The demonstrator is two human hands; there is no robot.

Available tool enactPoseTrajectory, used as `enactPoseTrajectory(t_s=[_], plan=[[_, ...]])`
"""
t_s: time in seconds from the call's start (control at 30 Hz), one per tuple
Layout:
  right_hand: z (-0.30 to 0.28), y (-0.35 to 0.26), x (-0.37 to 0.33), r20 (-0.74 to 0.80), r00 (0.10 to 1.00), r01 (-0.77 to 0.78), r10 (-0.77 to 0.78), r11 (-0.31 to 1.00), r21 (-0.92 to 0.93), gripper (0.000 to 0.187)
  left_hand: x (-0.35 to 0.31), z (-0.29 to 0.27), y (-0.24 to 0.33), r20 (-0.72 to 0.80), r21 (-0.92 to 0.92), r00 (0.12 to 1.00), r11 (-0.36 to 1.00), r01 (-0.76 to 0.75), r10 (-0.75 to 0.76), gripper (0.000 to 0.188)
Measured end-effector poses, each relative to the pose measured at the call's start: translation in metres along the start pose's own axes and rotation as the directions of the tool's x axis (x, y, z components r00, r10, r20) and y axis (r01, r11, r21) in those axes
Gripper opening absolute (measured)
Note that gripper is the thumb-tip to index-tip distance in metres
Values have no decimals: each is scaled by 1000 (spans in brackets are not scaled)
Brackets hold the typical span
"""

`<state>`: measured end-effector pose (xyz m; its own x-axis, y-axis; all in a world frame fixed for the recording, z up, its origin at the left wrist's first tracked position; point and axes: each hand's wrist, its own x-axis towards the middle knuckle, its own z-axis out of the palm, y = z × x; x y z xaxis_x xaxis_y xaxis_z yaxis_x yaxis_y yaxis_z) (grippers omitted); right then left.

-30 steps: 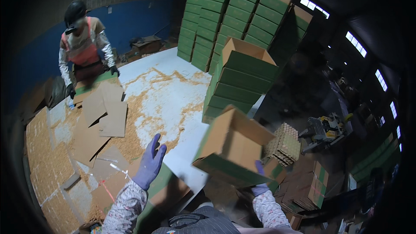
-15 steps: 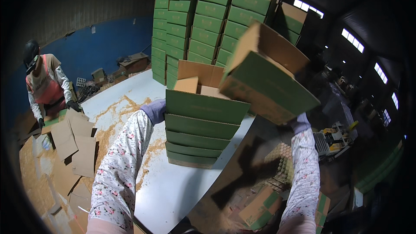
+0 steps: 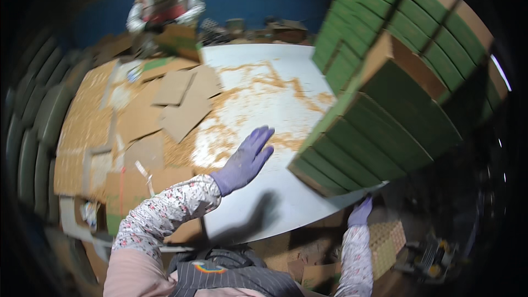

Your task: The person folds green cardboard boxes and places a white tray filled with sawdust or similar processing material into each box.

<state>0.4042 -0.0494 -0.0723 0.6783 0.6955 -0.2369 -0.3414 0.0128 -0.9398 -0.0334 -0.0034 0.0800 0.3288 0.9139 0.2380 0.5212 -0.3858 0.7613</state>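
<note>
My left hand (image 3: 245, 162), in a purple glove, hangs over the white tabletop (image 3: 242, 217) with fingers stretched out and nothing in them. To the right, my right hand (image 3: 361, 213), gloved alike, is low at the table's edge near the foot of a stack of green boxes (image 3: 363, 137). Its fingers look extended and empty, though slightly blurred. The top box (image 3: 410, 96) of that stack is open, brown inside, and tilted in this view. I cannot tell whether my right hand touches the table edge.
Taller rows of green boxes (image 3: 379, 8) stand behind the stack. Flat cardboard pieces (image 3: 184, 118) and sawdust-like crumbs (image 3: 264, 80) lie on the left and middle. A co-worker (image 3: 165, 5) handles a cardboard box (image 3: 179, 41) at the far side. Egg trays (image 3: 388, 245) are low right.
My view has swung left. The box my right hand held is now on the stack, let go. My left hand has left the stack. The co-worker has raised a cardboard box.
</note>
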Motion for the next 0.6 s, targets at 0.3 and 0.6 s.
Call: enactPoseTrajectory(t_s=[0.3, 0.6], plan=[[191, 241, -262, 893, 334, 419, 302, 801, -427, 50, -360, -105, -161, -216, 678, 839, 542, 497, -499, 73], [277, 166, -399, 719, 651, 200, 243, 859, -471, 45, -429, -103, -190, -255, 489, 848, 694, 528, -466, 78]])
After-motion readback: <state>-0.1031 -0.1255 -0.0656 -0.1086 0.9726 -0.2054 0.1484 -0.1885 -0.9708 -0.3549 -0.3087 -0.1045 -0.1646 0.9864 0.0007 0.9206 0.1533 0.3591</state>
